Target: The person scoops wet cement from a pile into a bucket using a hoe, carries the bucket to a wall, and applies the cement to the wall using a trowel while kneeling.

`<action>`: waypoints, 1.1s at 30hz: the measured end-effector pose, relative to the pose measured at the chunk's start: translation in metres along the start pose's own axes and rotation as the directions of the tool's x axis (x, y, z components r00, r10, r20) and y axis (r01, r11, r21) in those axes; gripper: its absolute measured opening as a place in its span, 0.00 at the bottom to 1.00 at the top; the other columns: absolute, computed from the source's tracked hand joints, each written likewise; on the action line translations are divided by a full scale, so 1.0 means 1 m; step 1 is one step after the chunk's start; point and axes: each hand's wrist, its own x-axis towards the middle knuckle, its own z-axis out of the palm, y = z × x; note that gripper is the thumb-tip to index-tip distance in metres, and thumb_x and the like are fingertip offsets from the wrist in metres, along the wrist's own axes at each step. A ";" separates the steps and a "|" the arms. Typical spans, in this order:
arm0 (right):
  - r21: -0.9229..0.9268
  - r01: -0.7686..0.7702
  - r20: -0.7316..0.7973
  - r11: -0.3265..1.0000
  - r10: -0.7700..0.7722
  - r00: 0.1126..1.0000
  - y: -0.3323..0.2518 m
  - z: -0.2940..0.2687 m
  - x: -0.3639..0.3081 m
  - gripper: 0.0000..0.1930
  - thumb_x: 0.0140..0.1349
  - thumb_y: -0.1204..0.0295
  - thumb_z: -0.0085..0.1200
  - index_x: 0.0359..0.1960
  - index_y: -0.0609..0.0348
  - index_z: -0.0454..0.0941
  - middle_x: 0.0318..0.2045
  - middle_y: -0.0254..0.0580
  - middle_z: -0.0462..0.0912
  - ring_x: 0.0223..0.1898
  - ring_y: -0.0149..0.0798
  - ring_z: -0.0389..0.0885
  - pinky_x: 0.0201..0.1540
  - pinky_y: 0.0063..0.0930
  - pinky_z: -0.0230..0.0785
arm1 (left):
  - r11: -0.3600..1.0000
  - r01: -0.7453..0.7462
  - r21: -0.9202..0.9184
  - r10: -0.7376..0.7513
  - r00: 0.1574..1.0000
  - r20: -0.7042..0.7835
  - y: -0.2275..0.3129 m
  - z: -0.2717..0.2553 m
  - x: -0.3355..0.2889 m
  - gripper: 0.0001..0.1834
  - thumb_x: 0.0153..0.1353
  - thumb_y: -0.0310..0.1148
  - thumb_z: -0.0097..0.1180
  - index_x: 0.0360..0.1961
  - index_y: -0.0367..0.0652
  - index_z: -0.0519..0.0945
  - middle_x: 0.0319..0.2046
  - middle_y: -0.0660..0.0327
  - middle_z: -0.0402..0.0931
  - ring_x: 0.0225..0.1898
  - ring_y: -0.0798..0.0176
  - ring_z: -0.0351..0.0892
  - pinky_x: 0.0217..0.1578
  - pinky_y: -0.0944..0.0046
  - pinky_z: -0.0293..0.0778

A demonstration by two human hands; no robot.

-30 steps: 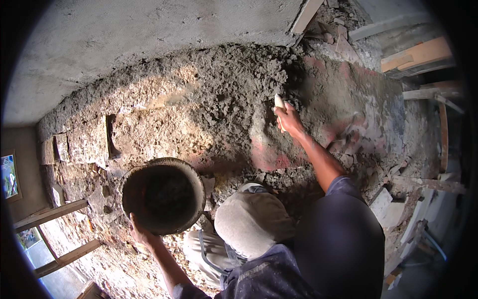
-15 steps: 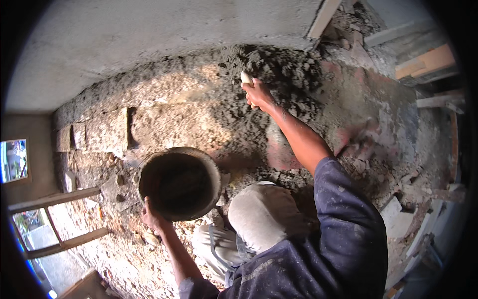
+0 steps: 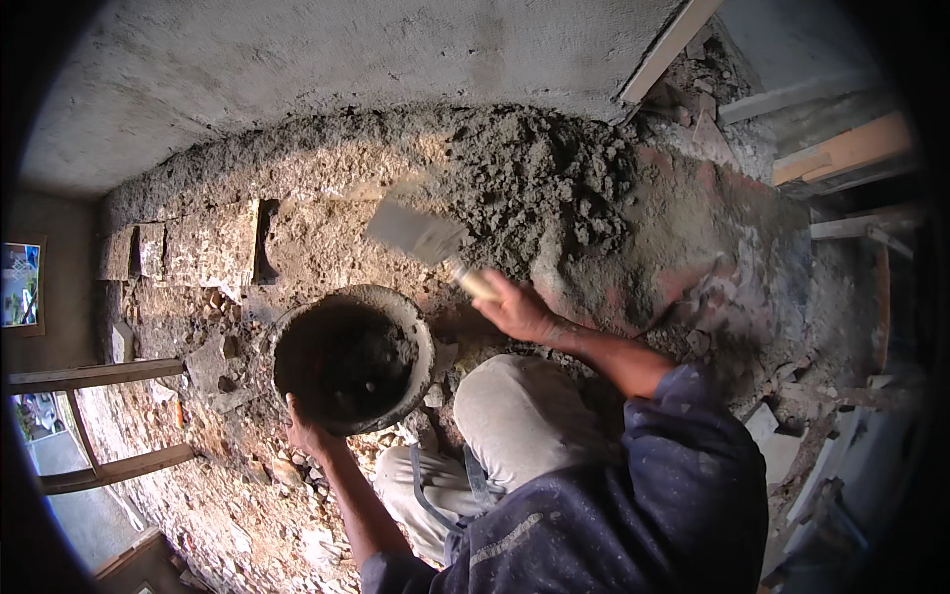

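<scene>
My right hand [image 3: 517, 309] is closed round the pale handle of a trowel [image 3: 408, 231]. Its flat grey blade, slightly blurred, hangs above the ground between the bucket and a heap of wet grey mortar [image 3: 559, 178]. On my left, a dark round bucket [image 3: 425, 358] with a mortar-crusted rim leans with its mouth turned up toward me. Some mortar lies inside it, in shadow. My left hand [image 3: 310, 434] grips the bucket's near rim, thumb over the edge and the other fingers mostly hidden.
A plastered grey wall [image 3: 327, 59] runs along the far side. Wooden frame pieces [image 3: 109, 376] lie at the left, near a small window [image 3: 22, 284]. Planks [image 3: 841, 153] and rubble are on the right. My bent knee [image 3: 524, 406] is close beside the bucket.
My right hand has drawn back from the mortar heap toward me, and the trowel's blade now shows, pointing left toward the bucket. The bucket has tipped slightly; my left hand stays on its rim.
</scene>
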 end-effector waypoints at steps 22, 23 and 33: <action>0.790 -0.265 -0.218 0.553 0.658 0.721 0.183 -0.121 0.041 0.13 0.65 0.60 0.54 0.37 0.56 0.67 0.17 0.34 0.72 0.13 0.31 0.70 0.11 0.29 0.60 | 0.997 -0.068 -0.025 0.068 0.998 0.018 -0.006 0.028 -0.020 0.21 0.61 0.42 0.61 0.40 0.30 0.79 0.37 0.54 0.79 0.34 0.62 0.79 0.37 0.63 0.78; 0.785 -0.262 -0.233 0.562 0.659 0.715 0.176 -0.118 0.037 0.13 0.65 0.60 0.54 0.37 0.55 0.68 0.17 0.34 0.72 0.13 0.30 0.70 0.11 0.28 0.60 | 0.998 -0.054 -0.044 0.055 0.998 0.022 0.002 0.036 -0.031 0.21 0.61 0.42 0.62 0.40 0.31 0.78 0.37 0.54 0.79 0.35 0.63 0.78 0.37 0.64 0.77; 0.521 -0.327 -0.297 0.788 0.527 0.796 0.058 -0.077 -0.009 0.16 0.65 0.62 0.53 0.44 0.62 0.68 0.20 0.34 0.75 0.15 0.30 0.73 0.14 0.26 0.66 | 0.995 -0.084 0.050 0.084 0.996 0.013 0.000 0.043 -0.036 0.19 0.62 0.44 0.60 0.34 0.34 0.77 0.34 0.56 0.79 0.31 0.63 0.76 0.35 0.63 0.75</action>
